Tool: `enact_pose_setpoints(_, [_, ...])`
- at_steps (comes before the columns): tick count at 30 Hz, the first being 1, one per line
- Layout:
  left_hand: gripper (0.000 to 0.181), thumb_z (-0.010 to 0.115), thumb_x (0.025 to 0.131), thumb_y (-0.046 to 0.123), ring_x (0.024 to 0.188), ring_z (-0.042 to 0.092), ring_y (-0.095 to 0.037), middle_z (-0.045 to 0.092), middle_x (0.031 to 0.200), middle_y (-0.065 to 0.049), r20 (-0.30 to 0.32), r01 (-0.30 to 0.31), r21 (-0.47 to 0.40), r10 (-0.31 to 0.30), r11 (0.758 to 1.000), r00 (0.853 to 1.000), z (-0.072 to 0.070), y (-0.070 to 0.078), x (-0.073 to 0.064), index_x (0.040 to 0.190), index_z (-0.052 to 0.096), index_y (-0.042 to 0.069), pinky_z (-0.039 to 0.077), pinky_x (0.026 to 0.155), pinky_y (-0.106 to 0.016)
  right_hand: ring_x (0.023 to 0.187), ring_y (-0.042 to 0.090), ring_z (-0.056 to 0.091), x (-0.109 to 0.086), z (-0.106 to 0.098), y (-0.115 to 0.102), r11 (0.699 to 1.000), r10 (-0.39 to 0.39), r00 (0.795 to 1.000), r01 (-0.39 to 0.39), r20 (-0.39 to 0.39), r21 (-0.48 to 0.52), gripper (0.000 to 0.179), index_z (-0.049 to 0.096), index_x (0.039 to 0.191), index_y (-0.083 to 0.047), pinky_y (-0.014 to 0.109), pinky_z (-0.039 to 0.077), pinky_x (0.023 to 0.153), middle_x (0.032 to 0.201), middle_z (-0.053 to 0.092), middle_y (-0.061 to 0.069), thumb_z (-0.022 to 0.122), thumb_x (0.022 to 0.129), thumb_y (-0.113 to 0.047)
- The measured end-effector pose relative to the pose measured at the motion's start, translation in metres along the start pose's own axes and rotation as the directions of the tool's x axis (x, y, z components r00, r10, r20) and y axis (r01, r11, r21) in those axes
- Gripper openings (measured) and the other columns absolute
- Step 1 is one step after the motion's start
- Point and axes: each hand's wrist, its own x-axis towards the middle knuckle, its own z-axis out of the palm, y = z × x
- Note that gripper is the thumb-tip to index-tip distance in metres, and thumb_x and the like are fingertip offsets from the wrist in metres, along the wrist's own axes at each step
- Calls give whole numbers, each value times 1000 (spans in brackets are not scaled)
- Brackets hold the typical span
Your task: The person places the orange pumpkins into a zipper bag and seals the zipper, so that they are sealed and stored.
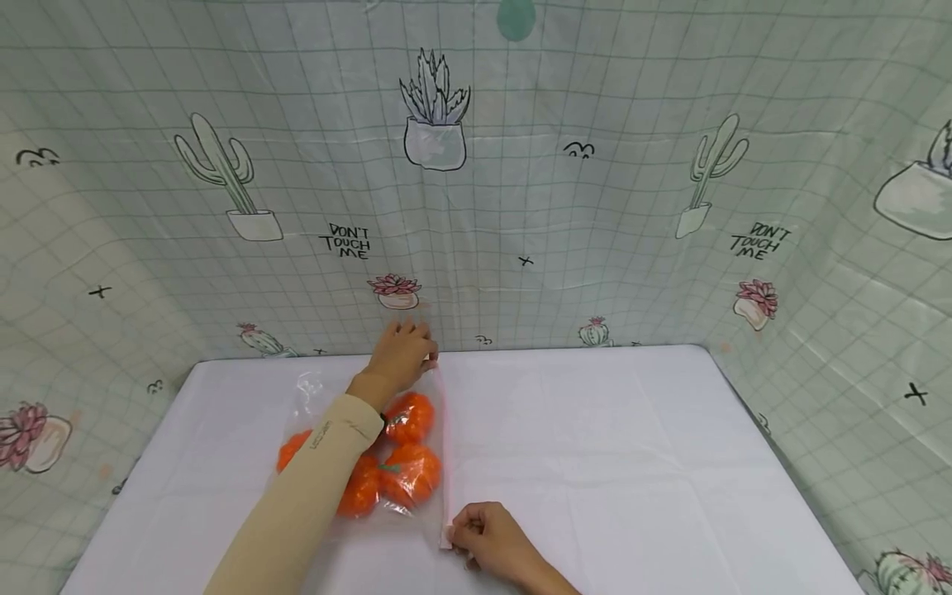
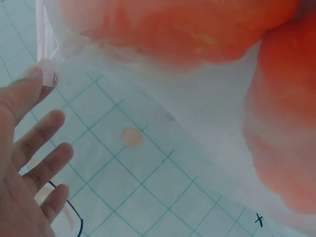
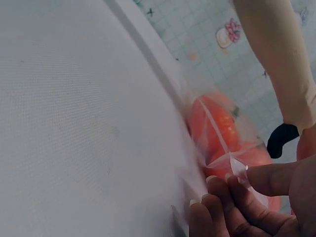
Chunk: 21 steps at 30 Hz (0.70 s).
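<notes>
While the clear plastic zip bag [image 1: 372,446] of round orange fruits [image 1: 407,475] lies flat near the left half of the white-covered table [image 1: 632,463], the left hand [image 1: 402,355] rests on the bag's far corner by the table's back edge, fingers straight and slightly spread. The right hand [image 1: 487,533] is at the near edge, its curled fingers [image 3: 256,180] pinching the bag's near corner along the pink seal strip [image 1: 445,454]. A cactus-print plastic sheet [image 1: 595,165] stands behind the table.
</notes>
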Motion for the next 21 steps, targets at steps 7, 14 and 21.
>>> enact_pose_setpoints(7, [22,74,101,27,124,58,-35,65,123,-9,-28,10,-92,-13,996,1000,-3,-1,-16,115,77,11,41,113,-56,58,8,53,-1,-1,2,1000,8,1000,-8,11,-12,16,72,89,1,17,47,50,69,59,-3,67,99,-9])
enact_pose_setpoints(14, [22,73,101,27,123,57,-37,65,128,-11,-51,30,-135,-37,990,998,-13,-3,-47,116,76,11,41,111,-58,60,10,54,-2,-9,2,998,29,999,-27,35,-55,15,73,90,-1,19,47,51,71,62,-2,68,100,-11])
enact_pose_setpoints(21, [20,74,100,23,122,57,-37,66,124,-10,-78,71,-232,-92,970,993,-22,-4,-89,115,76,10,41,107,-61,61,11,56,-7,-31,3,993,41,998,-35,55,-115,14,75,94,-3,21,48,53,80,68,0,69,100,-13])
